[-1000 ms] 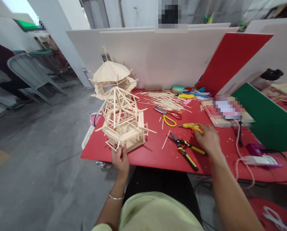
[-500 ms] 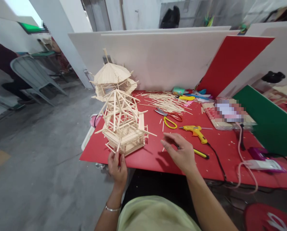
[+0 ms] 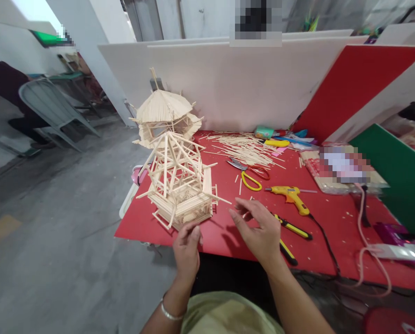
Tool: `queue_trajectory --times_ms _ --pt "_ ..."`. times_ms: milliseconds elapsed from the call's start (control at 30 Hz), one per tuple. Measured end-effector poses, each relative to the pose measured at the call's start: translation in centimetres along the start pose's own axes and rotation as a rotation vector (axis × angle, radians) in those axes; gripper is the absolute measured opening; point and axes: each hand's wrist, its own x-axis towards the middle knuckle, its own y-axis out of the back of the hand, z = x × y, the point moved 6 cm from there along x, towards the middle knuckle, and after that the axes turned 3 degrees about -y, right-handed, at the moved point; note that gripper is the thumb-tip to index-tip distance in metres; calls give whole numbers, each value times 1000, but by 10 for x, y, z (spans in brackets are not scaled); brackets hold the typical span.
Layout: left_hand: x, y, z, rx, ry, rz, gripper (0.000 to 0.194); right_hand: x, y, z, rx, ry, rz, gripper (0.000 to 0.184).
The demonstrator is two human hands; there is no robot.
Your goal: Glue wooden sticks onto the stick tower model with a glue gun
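Note:
A small pagoda-like model (image 3: 178, 199) of pale wooden sticks, with an open roof frame, stands near the front left edge of the red table (image 3: 221, 241). My left hand (image 3: 187, 250) is just in front of its lower corner, fingers curled in against the thumb; whatever lies between them, if anything, is hidden, and I cannot tell whether it touches the model. To the right, my right hand (image 3: 259, 232) hovers over the table with thumb and fingers apart. Beyond its fingers lie scissors (image 3: 249, 174) with red and yellow handles and a yellow glue gun (image 3: 291, 195).
Behind stands a second model (image 3: 164, 109) with a covered roof. Loose sticks (image 3: 245, 148) are heaped at the back. Two yellow-black cutters (image 3: 296, 229) lie by my right wrist. The glue gun's black cord (image 3: 324, 248) and a pink cable (image 3: 362, 227) run rightward. White boards (image 3: 242, 79) wall the back.
My left hand has moved right, away from the model's front left strut, and its fingers have curled in. My right hand stays over the table, still spread. The view has shifted slightly.

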Motion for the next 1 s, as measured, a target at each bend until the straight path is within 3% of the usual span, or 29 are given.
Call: queue_trajectory --times_ms 100,200,433,567,733,1000 --pt "3 -31 -3 -186 134 -28 41 2 -2 -1 -14 2 -5 24" --pt "6 -41 0 -227 171 1 47 3 -3 -1 -37 6 -7 24" --pt "9 -40 9 -208 139 71 51 2 -10 2 -55 -1 -8 18" --pt "14 -45 16 -194 136 41 42 3 -14 2 -60 3 -20 18" --pt "21 -54 23 -222 169 47 54 7 -16 -1 -72 35 -2 14" --pt "24 -56 20 -228 154 51 56 9 -16 -1 -68 47 0 12"
